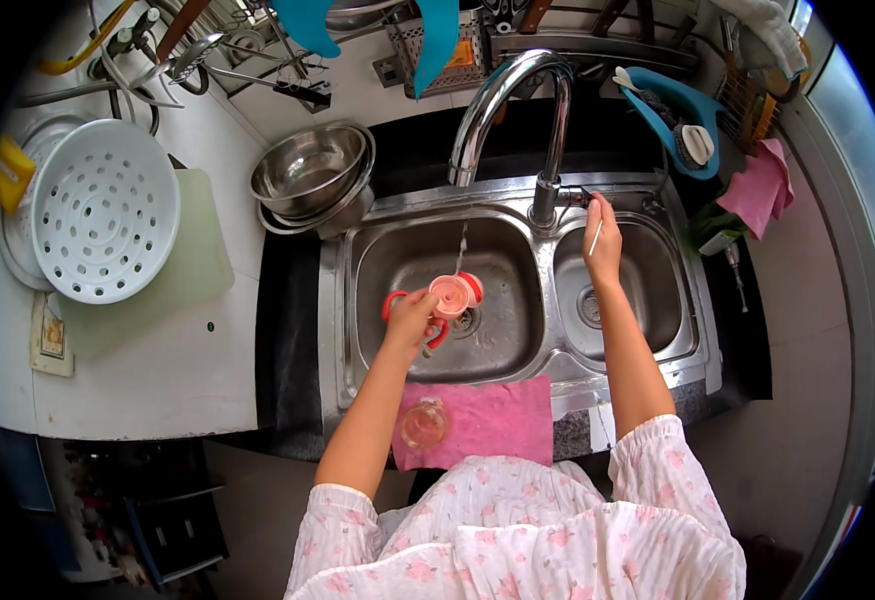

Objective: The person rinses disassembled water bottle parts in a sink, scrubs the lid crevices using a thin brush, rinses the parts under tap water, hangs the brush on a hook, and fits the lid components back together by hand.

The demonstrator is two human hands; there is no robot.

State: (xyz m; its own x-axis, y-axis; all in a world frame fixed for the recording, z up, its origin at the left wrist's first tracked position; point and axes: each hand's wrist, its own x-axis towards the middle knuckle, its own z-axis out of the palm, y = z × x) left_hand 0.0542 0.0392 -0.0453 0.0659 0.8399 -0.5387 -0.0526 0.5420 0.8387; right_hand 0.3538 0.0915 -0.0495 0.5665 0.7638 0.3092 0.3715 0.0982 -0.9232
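Observation:
My left hand (pixel 413 320) is closed on a small round pink cup (pixel 450 296) over the larger sink basin (pixel 508 345). A thin water stream (pixel 463 245) falls from the chrome faucet (pixel 478 115) onto the cup. Right beside the cup is a red-and-white piece (pixel 473 289); whether the two are joined I cannot tell. Below my fingers lies a red-handled item (pixel 438 335), partly hidden. My right hand (pixel 604 240) has its fingertips at the faucet lever (pixel 576 196), and a thin white stick (pixel 595 238) is pinched in it.
A pink cloth (pixel 503 425) with a clear glass bowl (pixel 425 425) lies at the sink's front edge. Steel bowls (pixel 308 170) stand back left, near a white colander (pixel 108 212) and a pale cutting board (pixel 203 240). A blue holder (pixel 673 120) sits back right.

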